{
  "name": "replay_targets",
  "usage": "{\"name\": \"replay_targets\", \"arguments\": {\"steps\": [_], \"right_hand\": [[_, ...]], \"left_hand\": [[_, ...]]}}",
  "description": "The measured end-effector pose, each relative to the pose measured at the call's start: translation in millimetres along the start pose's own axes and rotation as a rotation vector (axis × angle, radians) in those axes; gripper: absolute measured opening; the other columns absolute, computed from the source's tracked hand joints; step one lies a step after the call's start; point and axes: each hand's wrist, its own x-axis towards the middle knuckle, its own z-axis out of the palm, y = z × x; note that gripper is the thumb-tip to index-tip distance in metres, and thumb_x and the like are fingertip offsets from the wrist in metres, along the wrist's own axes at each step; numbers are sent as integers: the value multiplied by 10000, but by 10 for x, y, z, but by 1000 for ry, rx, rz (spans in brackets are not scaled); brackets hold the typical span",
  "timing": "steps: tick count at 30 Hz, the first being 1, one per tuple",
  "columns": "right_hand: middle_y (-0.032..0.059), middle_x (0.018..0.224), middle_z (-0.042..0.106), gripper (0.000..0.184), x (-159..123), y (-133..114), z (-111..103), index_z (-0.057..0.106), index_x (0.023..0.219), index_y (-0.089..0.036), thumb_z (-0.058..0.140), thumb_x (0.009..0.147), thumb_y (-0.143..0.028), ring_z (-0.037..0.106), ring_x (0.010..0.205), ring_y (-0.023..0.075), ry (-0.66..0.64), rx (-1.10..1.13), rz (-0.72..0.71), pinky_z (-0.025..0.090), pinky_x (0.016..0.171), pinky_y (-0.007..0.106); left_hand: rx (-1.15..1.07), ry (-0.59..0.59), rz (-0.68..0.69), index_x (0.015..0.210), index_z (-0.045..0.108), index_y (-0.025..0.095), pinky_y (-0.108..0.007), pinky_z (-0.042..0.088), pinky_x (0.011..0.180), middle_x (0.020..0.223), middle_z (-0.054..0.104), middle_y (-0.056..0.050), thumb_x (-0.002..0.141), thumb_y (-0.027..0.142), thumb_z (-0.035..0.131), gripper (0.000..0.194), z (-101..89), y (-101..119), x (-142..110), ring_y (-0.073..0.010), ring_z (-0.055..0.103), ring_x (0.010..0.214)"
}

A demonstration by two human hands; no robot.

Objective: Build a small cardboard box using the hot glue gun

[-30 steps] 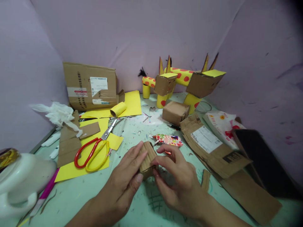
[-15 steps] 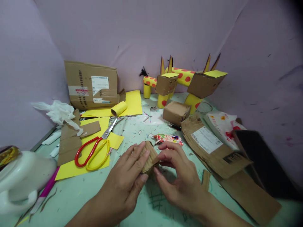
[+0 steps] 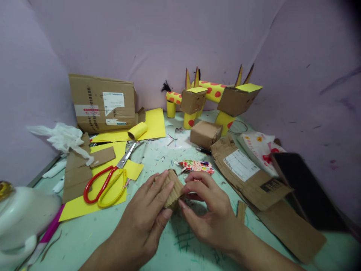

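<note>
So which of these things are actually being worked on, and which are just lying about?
In hand:
- small ribbed brown cardboard piece, held by the left hand, with the right hand at its edge

Lying about, though some may be supplies:
- metal scissors with red and yellow handles
- rolled yellow paper tube
- small brown cardboard box
- crumpled white sheet

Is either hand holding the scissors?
No, the scissors lie on yellow paper, while the left hand and right hand touch corrugated cardboard.
</note>
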Motion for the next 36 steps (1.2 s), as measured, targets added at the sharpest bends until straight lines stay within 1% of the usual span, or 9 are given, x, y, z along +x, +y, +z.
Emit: {"name": "replay_targets", "arguments": {"steps": [4,11,16,18,20,23,25,29,36], "right_hand": [[74,984,508,185,9,-8,-1,552,897,-192,570,767,-62,636,723,141,-1,-11,6,597,614,276],[62,943,517,190,31,3,-4,563,870,-191,562,746,-47,629,722,139,10,-28,-34,564,599,253],[75,954,531,165,32,-4,-1,577,856,-180,566,748,-55,632,730,139,33,-34,-41,559,603,247],[80,957,537,160,29,-10,-4,578,848,-177,569,744,-57,638,728,143,30,-40,-34,559,602,252],[83,965,542,153,24,-13,-8,575,841,-178,567,744,-59,644,702,139,22,-48,-22,556,589,256],[92,992,549,153,13,-14,-7,570,838,-184,570,742,-64,659,715,152,19,-68,-20,561,595,271],[103,1014,549,157,5,-16,-2,570,843,-186,573,743,-65,670,792,180,21,-75,-38,570,623,283],[113,1033,541,168,-1,-26,13,567,858,-189,573,751,-60,659,921,221,23,-65,-68,578,642,282],[115,1040,534,231,-3,-15,35,550,931,-179,572,745,-43,645,891,199,42,-46,-79,578,666,284]], "left_hand": [[-14,-17,0,1503,202,265,-447,292,1152,1560,320,-67,927,165,432,628,-5,0,-9,-243,307,1419],[-44,-13,-16,1501,210,255,-474,294,1146,1564,309,-81,911,160,452,645,21,-1,-4,-269,287,1425],[-129,12,-39,1477,278,295,-478,263,1156,1577,284,-54,902,159,489,628,39,-8,-68,-267,261,1435],[-257,39,-137,1443,346,337,-471,256,1159,1580,281,-21,909,203,505,573,33,10,-86,-263,266,1434],[-477,101,-348,1393,426,332,-449,318,1135,1550,351,-25,917,294,514,486,16,41,-65,-261,356,1394],[-856,186,-711,1317,496,214,-389,457,1040,1424,525,-106,875,423,566,494,-12,91,44,-267,522,1273],[-1008,196,-830,1279,505,149,-359,496,994,1343,594,-143,816,449,636,566,-22,112,127,-272,567,1223],[-995,186,-867,1277,494,121,-363,492,983,1309,617,-154,749,446,706,655,-20,118,202,-280,575,1202],[-955,156,-874,1281,485,110,-439,456,996,1300,610,-176,745,413,705,654,-16,104,189,-311,574,1188]]}}
